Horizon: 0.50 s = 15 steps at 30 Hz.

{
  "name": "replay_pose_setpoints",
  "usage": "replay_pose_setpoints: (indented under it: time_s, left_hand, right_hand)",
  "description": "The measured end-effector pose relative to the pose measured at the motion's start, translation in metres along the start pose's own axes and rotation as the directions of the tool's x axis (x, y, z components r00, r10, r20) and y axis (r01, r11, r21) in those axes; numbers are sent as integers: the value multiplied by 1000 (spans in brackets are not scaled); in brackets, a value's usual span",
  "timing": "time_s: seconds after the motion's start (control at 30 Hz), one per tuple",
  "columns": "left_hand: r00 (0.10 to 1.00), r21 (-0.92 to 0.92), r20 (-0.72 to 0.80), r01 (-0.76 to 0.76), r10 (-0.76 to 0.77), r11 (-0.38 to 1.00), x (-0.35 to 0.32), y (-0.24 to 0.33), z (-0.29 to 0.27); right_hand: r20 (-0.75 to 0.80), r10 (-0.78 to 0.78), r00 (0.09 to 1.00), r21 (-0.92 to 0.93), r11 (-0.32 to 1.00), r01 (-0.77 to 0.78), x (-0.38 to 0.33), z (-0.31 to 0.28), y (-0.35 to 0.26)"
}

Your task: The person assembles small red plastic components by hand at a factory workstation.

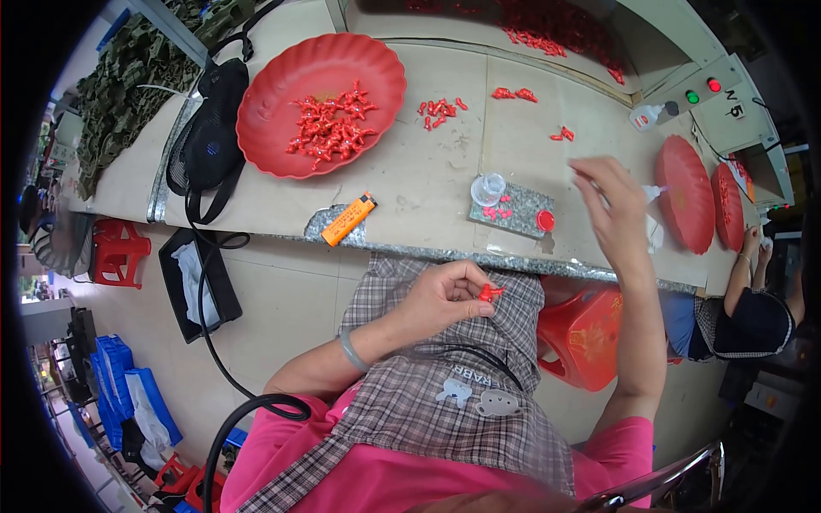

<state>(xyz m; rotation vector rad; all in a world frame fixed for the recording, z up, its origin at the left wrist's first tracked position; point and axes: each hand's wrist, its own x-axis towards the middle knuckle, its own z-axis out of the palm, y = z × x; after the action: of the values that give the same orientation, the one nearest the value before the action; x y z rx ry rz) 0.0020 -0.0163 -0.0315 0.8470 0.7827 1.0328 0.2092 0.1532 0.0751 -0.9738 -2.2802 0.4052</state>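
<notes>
My left hand [451, 295] is closed in a pinch in front of my plaid apron, just below the table's front edge. Between its fingertips sits a small glossy red figurine [490, 292]. Raised over the table's right part, my right hand [614, 209] has its fingers apart, slightly blurred, with nothing visible in them. Left of it lies a speckled stone slab [530, 214], bearing a clear plastic cup [488, 190], several pink bits [499, 209] and a round red piece [545, 221]. Small groups of red figurines [440, 111] are scattered farther back.
A large red scalloped plate [256, 128] holds many red figurines. An orange tool [349, 220] lies at the front edge. Black strapped gear [209, 137], a dark-capped bottle [647, 116], and red plates [684, 197] surround the work area. Another person's arm [741, 269] shows at right.
</notes>
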Motion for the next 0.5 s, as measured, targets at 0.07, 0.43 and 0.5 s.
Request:
replay_pose_setpoints:
  time_s: [0.07, 0.43, 0.5]
  left_hand:
    - [1000, -9, 2, -6, 6, 1000, -1, 2, -1]
    - [994, -72, 98, 51, -44, 996, -8, 22, -18]
    - [995, -55, 80, 67, -62, 996, -8, 21, -22]
  right_hand:
    - [85, -105, 991, 65, 993, 99, 34, 25, 4]
    - [304, -262, 916, -55, 955, 291, 131, 130, 35]
    - [329, -280, 902, -53, 948, 314, 132, 134, 38]
